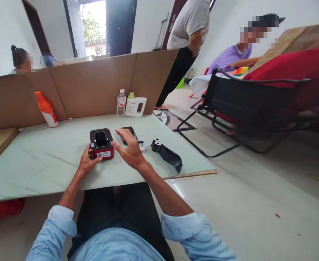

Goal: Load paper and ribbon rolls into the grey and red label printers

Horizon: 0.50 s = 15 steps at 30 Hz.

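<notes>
A small red and black box-shaped device (104, 153) with a white label on its front stands on the table; a dark recess or part shows in its black top. My left hand (87, 163) grips its near left corner, thumb against the front. Just right of the device, my right hand (130, 149) is raised with fingers spread, holding nothing. Behind that hand lies a flat black item (132, 131), partly covered. Small black and white pieces (141, 144) sit close by the wrist. Farther right are small paper rolls (156, 144) beside a crumpled black plastic wrapper (171, 158).
A cardboard screen (94, 87) lines the table's back. Before it stand an orange bottle (47, 109), a clear water bottle (121, 103) and a white jug (135, 107). A cardboard box (0, 145) lies left. Beyond the right edge is a black folding chair (246, 98); other people are nearby.
</notes>
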{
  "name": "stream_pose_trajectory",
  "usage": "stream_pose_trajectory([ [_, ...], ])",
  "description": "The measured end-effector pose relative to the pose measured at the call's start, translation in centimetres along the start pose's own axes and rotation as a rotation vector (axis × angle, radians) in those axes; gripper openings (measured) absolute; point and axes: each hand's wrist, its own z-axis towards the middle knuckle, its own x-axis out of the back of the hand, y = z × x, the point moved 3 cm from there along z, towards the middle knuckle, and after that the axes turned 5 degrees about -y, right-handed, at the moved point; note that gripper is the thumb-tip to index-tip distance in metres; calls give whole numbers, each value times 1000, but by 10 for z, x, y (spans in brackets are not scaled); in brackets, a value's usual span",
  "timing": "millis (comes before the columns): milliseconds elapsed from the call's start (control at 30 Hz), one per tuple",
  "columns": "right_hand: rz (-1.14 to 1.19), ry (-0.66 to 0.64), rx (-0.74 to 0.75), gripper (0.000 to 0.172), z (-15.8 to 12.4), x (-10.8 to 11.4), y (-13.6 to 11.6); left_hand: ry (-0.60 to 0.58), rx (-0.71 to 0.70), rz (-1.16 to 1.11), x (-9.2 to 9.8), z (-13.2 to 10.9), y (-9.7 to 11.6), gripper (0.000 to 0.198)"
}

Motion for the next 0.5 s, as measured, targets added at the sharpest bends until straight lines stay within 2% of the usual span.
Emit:
stream_pose_trajectory([
  [100,-89,-103,-92,66,-20,-34,47,20,5,48,9,4,13,107],
  [200,-92,-194,-166,79,-36,-56,72,-23,-24,141,21,11,27,100],
  [333,-59,-234,-219,84,-43,-68,82,-91,-29,295,35,23,39,84],
  [500,-76,-235,-183,74,-38,-70,86,-154,-111,456,42,30,52,70],
])
